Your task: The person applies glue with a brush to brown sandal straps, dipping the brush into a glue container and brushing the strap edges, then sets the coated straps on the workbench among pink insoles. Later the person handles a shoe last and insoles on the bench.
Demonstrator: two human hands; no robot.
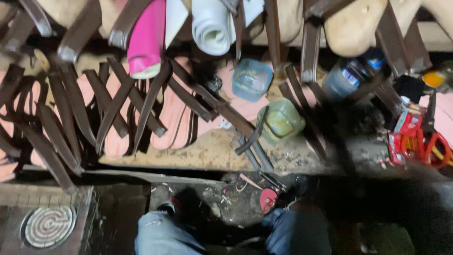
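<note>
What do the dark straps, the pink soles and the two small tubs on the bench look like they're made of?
The dark straps look like glossy brown leather or imitation leather: thin, flexible, shiny edges. The pink soles appear matte foam or rubber, though blur leaves that open. The blue tub and green tub seem translucent plastic. No hands show.

You had one view only, from the camera on your head. It looked steeply down and slightly forward over your own denim knees (160, 236) at the bottom edge onto the low workbench (207, 153), which crossed the middle of the picture. The hanging brown straps (113, 106) sat close to the lens, and the picture was somewhat blurred.
</note>
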